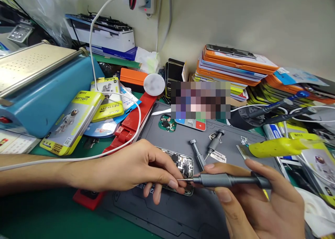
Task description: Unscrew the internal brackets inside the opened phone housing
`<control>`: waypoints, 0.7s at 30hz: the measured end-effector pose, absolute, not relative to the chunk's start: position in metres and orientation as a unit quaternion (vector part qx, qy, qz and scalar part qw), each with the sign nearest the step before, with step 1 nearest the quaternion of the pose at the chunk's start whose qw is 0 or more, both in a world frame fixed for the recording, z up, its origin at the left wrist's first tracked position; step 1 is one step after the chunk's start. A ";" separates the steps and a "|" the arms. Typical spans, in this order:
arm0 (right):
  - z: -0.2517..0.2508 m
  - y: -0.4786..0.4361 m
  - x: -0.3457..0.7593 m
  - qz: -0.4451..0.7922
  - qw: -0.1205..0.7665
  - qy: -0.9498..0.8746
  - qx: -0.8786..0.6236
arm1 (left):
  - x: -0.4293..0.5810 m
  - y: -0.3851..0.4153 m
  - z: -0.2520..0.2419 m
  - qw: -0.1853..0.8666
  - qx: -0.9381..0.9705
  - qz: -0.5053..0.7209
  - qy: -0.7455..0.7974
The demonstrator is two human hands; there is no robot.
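My right hand (251, 193) holds a grey precision screwdriver (222, 180) almost level, its thin bit pointing left. The bit's end meets the fingertips of my left hand (141, 167), whose thumb and forefinger are pinched together. Whatever is between them is too small or hidden to make out. Under both hands lies an opened phone (185, 164) with its inner boards and metal parts showing. My left hand covers much of the phone. Just beyond it, two more screwdrivers, one upright-headed (196, 153) and one slanted (216, 141), rest on the dark grey work mat (167, 225).
A razor blade (218, 157) lies beside the loose screwdrivers. On the left, a white cable (115, 149) crosses over my forearm, near battery packs (75, 122) and a blue machine (52, 89). A yellow bottle (277, 147) and a black tool holder (246, 118) stand right.
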State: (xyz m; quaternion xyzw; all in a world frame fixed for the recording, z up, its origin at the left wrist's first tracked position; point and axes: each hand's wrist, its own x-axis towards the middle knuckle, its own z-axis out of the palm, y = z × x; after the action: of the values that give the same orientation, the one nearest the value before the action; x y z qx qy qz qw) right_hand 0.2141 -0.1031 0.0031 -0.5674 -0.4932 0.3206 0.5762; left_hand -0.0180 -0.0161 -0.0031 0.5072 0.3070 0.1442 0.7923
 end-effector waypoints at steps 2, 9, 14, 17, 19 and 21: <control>0.002 -0.102 0.217 0.327 0.573 -0.504 -0.558 | -0.018 -0.016 -0.004 0.791 0.509 0.143 0.307; 0.000 -0.095 0.229 0.432 0.545 -0.477 -0.538 | -0.018 -0.016 -0.003 0.800 0.502 0.137 0.299; -0.002 -0.091 0.231 0.510 0.548 -0.415 -0.517 | -0.018 -0.016 -0.002 0.800 0.504 0.131 0.300; -0.001 -0.091 0.231 0.541 0.545 -0.389 -0.509 | -0.018 -0.016 -0.002 0.798 0.507 0.134 0.297; 0.000 -0.092 0.230 0.549 0.546 -0.385 -0.501 | -0.018 -0.016 -0.001 0.796 0.509 0.130 0.300; 0.000 -0.092 0.230 0.550 0.548 -0.387 -0.498 | -0.018 -0.016 0.000 0.795 0.510 0.125 0.303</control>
State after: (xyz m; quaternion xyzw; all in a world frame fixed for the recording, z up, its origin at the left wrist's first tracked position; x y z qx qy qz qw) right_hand 0.2295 -0.0920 0.0001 -0.4980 -0.3866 0.5497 0.5481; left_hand -0.0177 -0.0163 -0.0002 0.5097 0.3031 0.1253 0.7953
